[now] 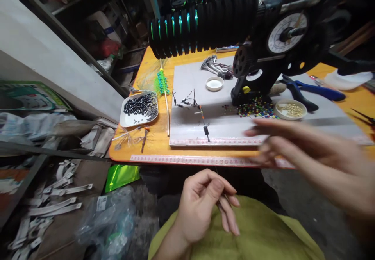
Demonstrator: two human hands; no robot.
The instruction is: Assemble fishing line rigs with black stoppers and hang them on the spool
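Left hand: my left hand [205, 203] sits low in the middle of the frame, over my yellow-green lap [258, 232]; thumb and forefinger are pinched nearly closed, the other fingers [230, 217] curled loosely. Whether something thin lies in the pinch, I cannot tell.
Right hand: my right hand [304, 150] is blurred at the right of the frame, fingers spread open and pointing left, holding nothing, just over the near edge of the grey mat [234, 125].
Surface: one orange surface [152, 139], with the mat lying on it at centre.
Beads: a scattered heap of coloured beads [256, 109], too many to count, on the mat just beyond my right fingertips.
Dishes: two small round ones — a white cap [214, 83] at upper centre, and a dish of pale gold bits [290, 109] right of the beads.
Tray: one white tray of black tubes [139, 107], left of the mat.
Pliers: one blue-handled pair [310, 90], far right.
Machine: one black winder with a round white dial [287, 33], across the top.
Writing: two tape measures [199, 160] along the near edges; numerals too small to read.
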